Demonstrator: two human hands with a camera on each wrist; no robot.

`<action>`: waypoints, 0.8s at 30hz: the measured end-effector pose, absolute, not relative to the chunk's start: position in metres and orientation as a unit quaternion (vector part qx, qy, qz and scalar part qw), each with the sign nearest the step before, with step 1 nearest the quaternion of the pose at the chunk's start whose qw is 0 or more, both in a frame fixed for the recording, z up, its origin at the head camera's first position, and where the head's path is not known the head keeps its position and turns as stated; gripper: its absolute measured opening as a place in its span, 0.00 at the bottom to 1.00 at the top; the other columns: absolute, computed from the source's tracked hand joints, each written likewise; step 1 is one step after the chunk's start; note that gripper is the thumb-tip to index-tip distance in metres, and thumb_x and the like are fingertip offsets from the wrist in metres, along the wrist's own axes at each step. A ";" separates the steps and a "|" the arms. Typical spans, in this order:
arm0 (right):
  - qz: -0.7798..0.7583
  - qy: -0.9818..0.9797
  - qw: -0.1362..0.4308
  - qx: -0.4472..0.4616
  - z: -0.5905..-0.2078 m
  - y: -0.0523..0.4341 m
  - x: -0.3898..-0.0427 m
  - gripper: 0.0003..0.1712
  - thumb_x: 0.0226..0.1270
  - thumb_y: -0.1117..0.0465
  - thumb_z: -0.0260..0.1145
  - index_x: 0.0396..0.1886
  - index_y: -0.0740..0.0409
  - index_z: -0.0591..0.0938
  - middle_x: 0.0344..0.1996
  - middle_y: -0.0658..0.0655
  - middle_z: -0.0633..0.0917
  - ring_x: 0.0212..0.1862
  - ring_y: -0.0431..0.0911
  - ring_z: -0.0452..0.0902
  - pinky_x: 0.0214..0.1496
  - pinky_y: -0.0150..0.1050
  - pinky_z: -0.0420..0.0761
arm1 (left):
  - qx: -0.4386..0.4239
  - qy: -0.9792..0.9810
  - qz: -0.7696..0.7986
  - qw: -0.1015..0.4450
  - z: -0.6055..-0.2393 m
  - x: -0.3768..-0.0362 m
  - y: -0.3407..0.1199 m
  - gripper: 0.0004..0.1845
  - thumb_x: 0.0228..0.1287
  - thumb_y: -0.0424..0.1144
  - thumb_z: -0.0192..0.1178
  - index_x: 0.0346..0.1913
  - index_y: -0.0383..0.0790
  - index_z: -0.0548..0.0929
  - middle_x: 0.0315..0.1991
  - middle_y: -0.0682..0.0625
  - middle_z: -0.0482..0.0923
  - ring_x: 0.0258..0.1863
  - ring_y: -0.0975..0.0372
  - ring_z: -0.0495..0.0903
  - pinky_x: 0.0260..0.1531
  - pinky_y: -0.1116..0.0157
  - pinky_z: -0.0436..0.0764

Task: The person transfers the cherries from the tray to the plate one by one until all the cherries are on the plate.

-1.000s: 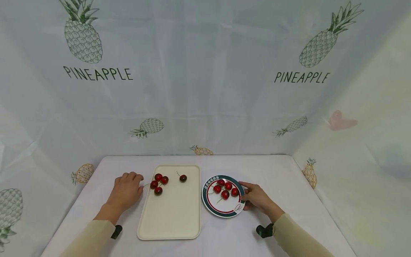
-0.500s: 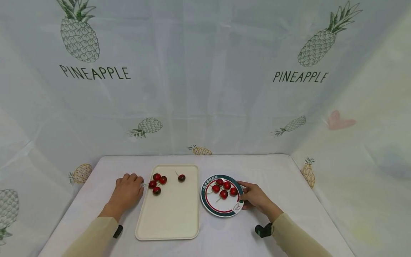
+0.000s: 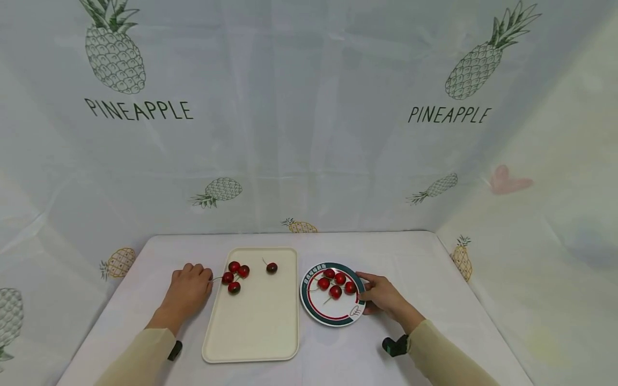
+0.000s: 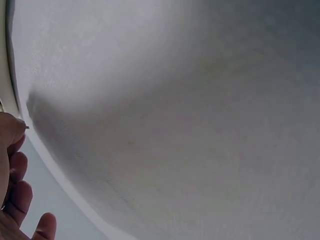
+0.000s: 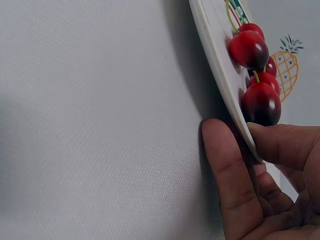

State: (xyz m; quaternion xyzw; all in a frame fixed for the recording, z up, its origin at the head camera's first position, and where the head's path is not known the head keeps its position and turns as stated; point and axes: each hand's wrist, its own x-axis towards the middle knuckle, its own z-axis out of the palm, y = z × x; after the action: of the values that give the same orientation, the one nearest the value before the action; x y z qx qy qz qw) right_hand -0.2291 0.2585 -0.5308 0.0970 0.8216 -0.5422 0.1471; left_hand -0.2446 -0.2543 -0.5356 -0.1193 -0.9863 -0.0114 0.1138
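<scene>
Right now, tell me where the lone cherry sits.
In the head view the lone cherry lies near the tray's far right corner, apart from the cluster of four cherries to its left, with the plate to its right.

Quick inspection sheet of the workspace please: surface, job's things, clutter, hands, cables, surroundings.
Surface: table under a white cloth.
Job's things: round plate with five cherries; cream tray with four cherries at its far end, three clustered, one apart.
Clutter: nothing seen.
Hands: right hand pinches the plate rim, thumb on top; left hand rests by the tray's left edge, fingers curled, at a cherry stem.
Cables: nothing seen.
Surroundings: pineapple-print curtain behind and beside.
</scene>
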 end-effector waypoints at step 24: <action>-0.546 0.820 0.150 0.077 -0.529 0.260 -0.226 0.40 0.66 0.71 0.71 0.78 0.54 0.72 0.45 0.63 0.81 0.31 0.50 0.85 0.32 0.44 0.88 | -0.118 -0.986 -0.016 0.118 -0.537 -0.246 -0.248 0.08 0.74 0.40 0.64 0.46 0.37 0.85 0.39 0.45 0.81 0.47 0.47 0.76 0.51 0.40 0.75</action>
State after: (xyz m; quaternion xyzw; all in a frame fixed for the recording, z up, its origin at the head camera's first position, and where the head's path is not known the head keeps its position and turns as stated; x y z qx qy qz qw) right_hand -0.2263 0.2596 -0.5288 0.0769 0.8203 -0.5464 0.1502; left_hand -0.2464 -0.2482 -0.5370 -0.1176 -0.9859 -0.0158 0.1177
